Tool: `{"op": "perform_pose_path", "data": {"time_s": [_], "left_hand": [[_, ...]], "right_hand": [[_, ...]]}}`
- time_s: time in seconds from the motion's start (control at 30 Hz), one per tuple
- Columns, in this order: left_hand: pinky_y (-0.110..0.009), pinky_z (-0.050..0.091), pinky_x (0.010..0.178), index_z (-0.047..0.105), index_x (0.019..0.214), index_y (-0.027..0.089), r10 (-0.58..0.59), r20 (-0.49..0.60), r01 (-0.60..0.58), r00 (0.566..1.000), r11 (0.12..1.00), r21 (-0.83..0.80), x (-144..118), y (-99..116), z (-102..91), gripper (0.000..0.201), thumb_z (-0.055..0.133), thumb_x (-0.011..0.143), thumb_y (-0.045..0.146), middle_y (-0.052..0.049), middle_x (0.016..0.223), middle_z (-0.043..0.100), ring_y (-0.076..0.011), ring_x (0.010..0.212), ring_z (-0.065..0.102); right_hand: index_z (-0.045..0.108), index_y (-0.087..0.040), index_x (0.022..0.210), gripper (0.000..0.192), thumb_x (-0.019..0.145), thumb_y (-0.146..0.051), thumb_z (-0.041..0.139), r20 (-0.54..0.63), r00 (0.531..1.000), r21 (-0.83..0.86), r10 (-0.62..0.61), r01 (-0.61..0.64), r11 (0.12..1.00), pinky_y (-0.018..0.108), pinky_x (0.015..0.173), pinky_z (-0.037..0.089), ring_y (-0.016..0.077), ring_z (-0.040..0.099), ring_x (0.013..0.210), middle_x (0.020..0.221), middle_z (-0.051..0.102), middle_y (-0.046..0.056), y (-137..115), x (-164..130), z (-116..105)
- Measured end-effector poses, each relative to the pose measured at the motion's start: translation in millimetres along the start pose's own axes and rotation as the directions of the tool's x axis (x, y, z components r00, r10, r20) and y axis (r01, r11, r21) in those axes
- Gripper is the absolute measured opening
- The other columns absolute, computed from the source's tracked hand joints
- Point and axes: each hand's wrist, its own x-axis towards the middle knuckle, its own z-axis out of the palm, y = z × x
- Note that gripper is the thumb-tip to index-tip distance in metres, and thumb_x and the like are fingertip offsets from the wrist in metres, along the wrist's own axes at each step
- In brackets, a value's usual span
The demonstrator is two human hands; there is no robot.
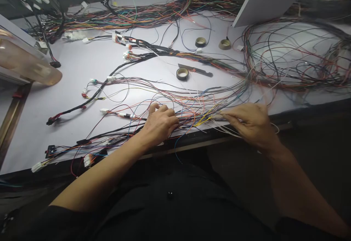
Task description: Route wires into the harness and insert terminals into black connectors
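Observation:
My left hand (pixel 162 123) is closed over a bundle of wires (pixel 185 118) near the table's front edge. From under it, black-sleeved branches with white connectors (pixel 88 160) spread to the left. My right hand (pixel 251 126) has its thumb and forefinger pinched on thin wires at the right end of this bundle; which strands they grip is hard to make out. Between both hands lie yellow wires (pixel 203 120), and white wires (pixel 226 129) loop below the right fingers. Just behind, a second run of thin wires (pixel 164 88) lies across the table.
Tape rolls (pixel 178 76) (pixel 200 45) (pixel 225 46) and a dark cutter blade (pixel 199 70) lie mid-table. A taped wire harness (pixel 164 53) stretches behind them. Loose wires (pixel 109 20) line the back, with a tangled coil (pixel 248 54) at right. A white panel (pixel 263 0) and a translucent bottle-like object (pixel 30 64) stand at the sides.

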Motion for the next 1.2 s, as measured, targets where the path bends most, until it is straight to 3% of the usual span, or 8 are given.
{"op": "perform_pose_path", "data": {"time_s": [0.17,0.3,0.43,0.53,0.67,0.8,1.0,1.2], "left_hand": [[-0.042,0.028,0.082,0.059,0.077,0.018,-0.010,0.062,0.010,0.998,1.000,0.013,5,0,-5.9,0.020,0.049,0.092,0.027,-0.005,0.077,0.061,-0.0203,0.079,0.050],[-0.038,0.035,0.083,0.055,0.082,0.018,-0.109,-0.001,0.102,0.994,0.930,-0.352,-3,-7,-11.1,0.016,0.045,0.093,0.025,-0.002,0.080,0.061,-0.0160,0.078,0.052],[-0.029,0.043,0.072,0.058,0.095,0.017,-0.322,-0.042,0.144,0.946,0.533,-0.834,-13,-13,-13.9,0.016,0.055,0.091,0.032,-0.002,0.080,0.058,-0.0133,0.075,0.054],[-0.026,0.046,0.069,0.060,0.111,0.017,-0.368,0.023,0.117,0.930,0.233,-0.965,-13,-12,-15.2,0.030,0.065,0.085,0.031,-0.002,0.081,0.057,-0.0123,0.074,0.056],[-0.024,0.047,0.066,0.066,0.101,0.018,-0.445,0.007,0.018,0.896,0.021,-1.000,-14,-13,-18.3,0.026,0.073,0.077,0.026,-0.001,0.077,0.058,-0.0101,0.070,0.055],[-0.026,0.050,0.073,0.065,0.096,0.022,-0.625,-0.062,-0.163,0.778,-0.106,-0.981,-25,-24,-19.4,0.022,0.074,0.076,0.024,0.004,0.066,0.054,-0.0073,0.063,0.052],[-0.027,0.049,0.078,0.068,0.093,0.019,-0.669,0.029,-0.081,0.743,-0.132,-0.988,-40,-25,-4.4,0.025,0.077,0.072,0.028,0.002,0.072,0.060,-0.0096,0.070,0.058],[-0.026,0.045,0.075,0.073,0.084,0.016,-0.508,-0.050,0.084,0.860,0.238,-0.968,-38,-19,-0.3,0.036,0.057,0.087,0.048,-0.005,0.079,0.063,-0.0137,0.077,0.056]], "right_hand": [[0.069,-0.027,0.090,0.019,0.096,-0.038,0.054,-0.021,1.000,-0.017,0.009,-0.009,1.000,0.039,0.082,0.034,0.0179,0.062,0.079,0.081,0.069,-0.002,2,3,-1],[0.070,-0.027,0.093,0.017,0.094,-0.037,0.057,-0.084,0.996,-0.114,0.006,-0.016,0.993,0.040,0.083,0.033,0.0200,0.063,0.085,0.091,0.071,0.000,1,5,-2],[0.065,-0.027,0.113,0.021,0.095,-0.033,0.056,-0.094,0.995,-0.038,-0.038,0.035,0.999,0.040,0.090,0.034,0.0213,0.061,0.101,0.114,0.069,0.002,-31,22,4],[0.064,-0.026,0.113,0.020,0.096,-0.032,0.055,-0.051,0.989,0.093,-0.138,0.142,0.985,0.038,0.091,0.035,0.0187,0.060,0.103,0.113,0.069,0.001,-64,42,22],[0.068,-0.023,0.094,0.016,0.093,-0.036,0.059,0.102,0.981,0.072,-0.165,0.158,0.985,0.036,0.082,0.035,0.0190,0.060,0.090,0.091,0.071,0.001,-83,64,52],[0.066,-0.020,0.075,0.020,0.092,-0.027,0.058,0.213,0.971,0.068,-0.112,0.100,0.993,0.031,0.071,0.037,0.0169,0.058,0.078,0.080,0.066,0.002,-66,72,65],[0.071,-0.022,0.083,0.015,0.091,-0.029,0.061,0.029,0.987,0.072,-0.161,0.159,0.985,0.033,0.074,0.040,0.0183,0.056,0.082,0.087,0.066,0.003,-73,81,50],[0.071,-0.022,0.098,0.018,0.096,-0.030,0.054,-0.198,0.967,0.373,-0.161,0.226,0.900,0.027,0.069,0.048,0.0127,0.061,0.076,0.087,0.066,0.001,-134,111,28]]}}
